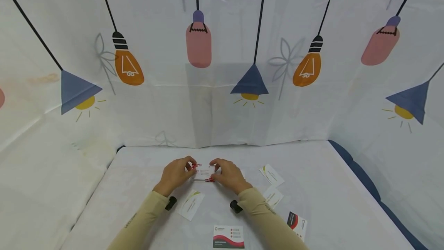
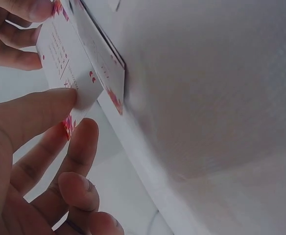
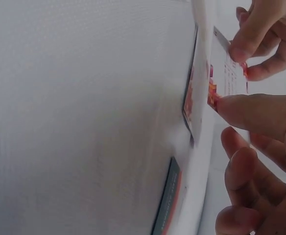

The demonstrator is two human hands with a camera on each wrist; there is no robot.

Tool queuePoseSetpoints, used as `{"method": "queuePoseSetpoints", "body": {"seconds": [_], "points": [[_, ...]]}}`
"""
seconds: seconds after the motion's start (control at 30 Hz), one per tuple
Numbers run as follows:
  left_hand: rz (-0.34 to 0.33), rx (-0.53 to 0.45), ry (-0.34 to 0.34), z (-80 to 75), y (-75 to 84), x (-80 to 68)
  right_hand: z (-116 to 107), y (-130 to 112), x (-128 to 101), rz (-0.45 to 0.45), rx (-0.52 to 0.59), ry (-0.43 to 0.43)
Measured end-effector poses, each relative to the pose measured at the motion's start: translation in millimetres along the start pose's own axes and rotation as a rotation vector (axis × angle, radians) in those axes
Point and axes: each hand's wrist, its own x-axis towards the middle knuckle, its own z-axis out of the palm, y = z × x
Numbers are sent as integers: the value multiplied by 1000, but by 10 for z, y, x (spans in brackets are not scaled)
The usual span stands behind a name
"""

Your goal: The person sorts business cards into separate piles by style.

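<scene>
A small white card with red marks [image 1: 203,173] is held just above the white table [image 1: 329,203], pinched at its two ends by both hands. My left hand [image 1: 192,169] pinches the left end between thumb [image 2: 45,110] and fingers. My right hand [image 1: 216,171] pinches the right end, its thumb [image 3: 260,115] on the card's edge. The left wrist view shows the card [image 2: 64,58] up close, with a second similar card [image 2: 104,66] lying flat right under it. That held card [image 3: 227,73] also shows in the right wrist view.
Several other cards lie scattered on the table: two white-and-green cards [image 1: 271,174] [image 1: 273,196] to the right, one [image 1: 191,205] at the left forearm, a red-and-black one [image 1: 228,237] near the front edge and another [image 1: 297,223] at the right. A lamp-patterned cloth [image 1: 222,68] walls the table in.
</scene>
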Motion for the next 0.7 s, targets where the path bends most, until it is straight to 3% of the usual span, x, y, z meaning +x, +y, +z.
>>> {"method": "queuePoseSetpoints", "body": {"seconds": [0.33,0.7], "points": [[-12,0,-27,81,-69,-9,50,-28,2,35,-47,-24],[-21,33,-61,91,-56,11,123,22,19,7,-133,-1]]}}
